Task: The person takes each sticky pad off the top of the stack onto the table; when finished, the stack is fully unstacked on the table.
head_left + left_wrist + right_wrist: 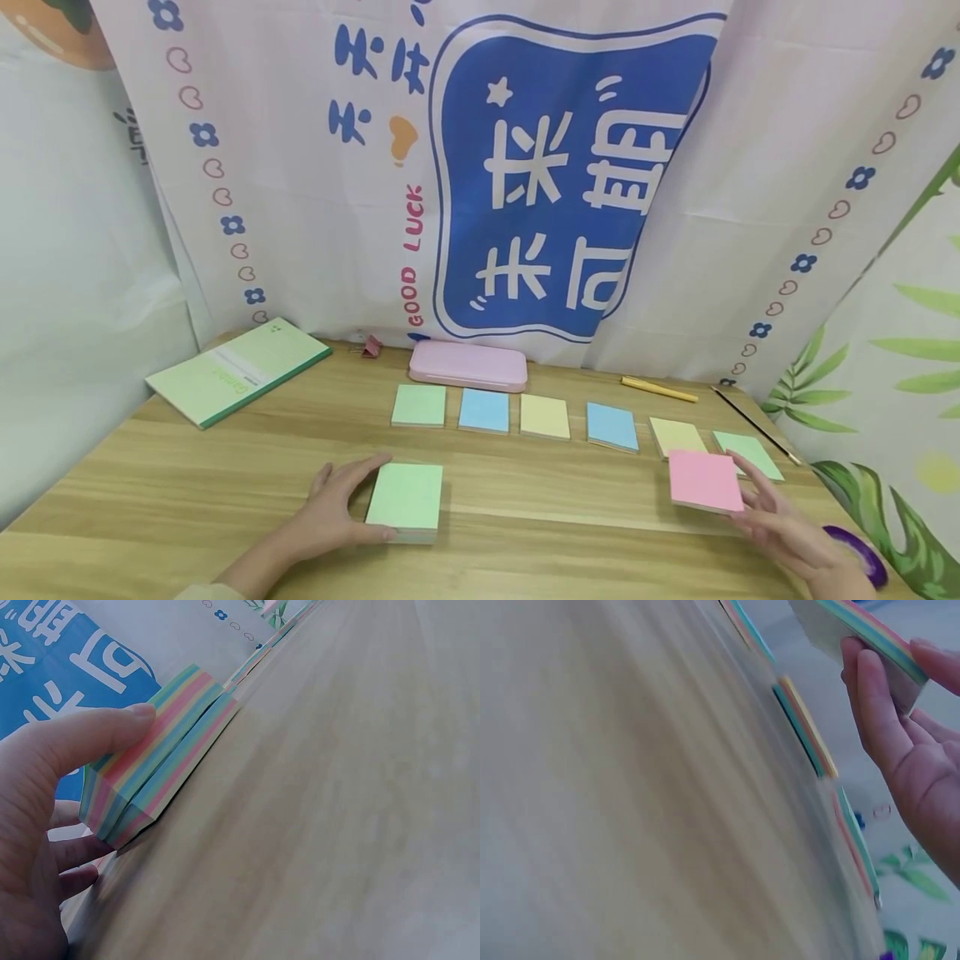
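On the table my left hand point(333, 510) grips a green-topped stack of sticky notes point(406, 498) between thumb and fingers. The left wrist view shows striped sides and a dark seam parting the stack into two blocks point(161, 746); the thumb lies on the upper one. My right hand point(791, 527) pinches a pink-topped sticky note pad point(705, 482) by its right side. In the right wrist view that pad point(874, 631) is raised off the table, tilted, its layered edge showing. It partly covers a yellow pad point(677, 435) and reaches near a green pad point(753, 456) behind.
Further left in that row lie a green pad point(418, 406), blue pads point(484, 411) and a yellow pad point(545, 417). Behind are a pink case point(468, 365), a binder clip point(371, 347), a green notebook point(247, 367), a yellow pen point(658, 389), a dark pencil point(756, 425). A purple ring point(873, 567) sits right.
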A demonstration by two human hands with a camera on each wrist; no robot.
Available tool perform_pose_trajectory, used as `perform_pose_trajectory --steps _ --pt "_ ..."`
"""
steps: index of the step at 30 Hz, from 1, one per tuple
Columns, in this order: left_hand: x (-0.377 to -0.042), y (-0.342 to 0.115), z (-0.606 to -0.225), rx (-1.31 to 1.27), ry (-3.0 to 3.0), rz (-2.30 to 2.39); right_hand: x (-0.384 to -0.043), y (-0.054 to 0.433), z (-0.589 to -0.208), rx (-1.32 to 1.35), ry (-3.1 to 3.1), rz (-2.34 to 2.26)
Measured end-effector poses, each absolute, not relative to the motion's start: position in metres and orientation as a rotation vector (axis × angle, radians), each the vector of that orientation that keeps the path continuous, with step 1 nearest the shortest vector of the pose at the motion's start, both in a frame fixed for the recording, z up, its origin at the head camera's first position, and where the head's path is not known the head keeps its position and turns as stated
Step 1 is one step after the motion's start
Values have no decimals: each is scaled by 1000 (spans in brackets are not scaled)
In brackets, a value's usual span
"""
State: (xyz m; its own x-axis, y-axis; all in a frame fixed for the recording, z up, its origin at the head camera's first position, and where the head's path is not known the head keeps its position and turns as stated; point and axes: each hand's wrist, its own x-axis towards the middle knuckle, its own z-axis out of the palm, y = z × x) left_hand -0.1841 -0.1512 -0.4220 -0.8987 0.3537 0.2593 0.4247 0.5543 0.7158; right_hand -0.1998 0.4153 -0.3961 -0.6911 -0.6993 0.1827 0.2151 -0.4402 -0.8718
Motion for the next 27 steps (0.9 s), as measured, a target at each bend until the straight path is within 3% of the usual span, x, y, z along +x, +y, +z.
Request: perform_pose_trajectory --steps 7,19,27 --pt "-185 -151 -423 -679 -2693 -1273 -188 452 -404 -544 1134 -2159" --pt "-185 -151 -424 -685 -2700 -1264 -187 470 -411 -481 996 -2097" --pt "-185 -151 -423 -672 -2710 -1253 -184 476 -396 -317 1511 -1988"
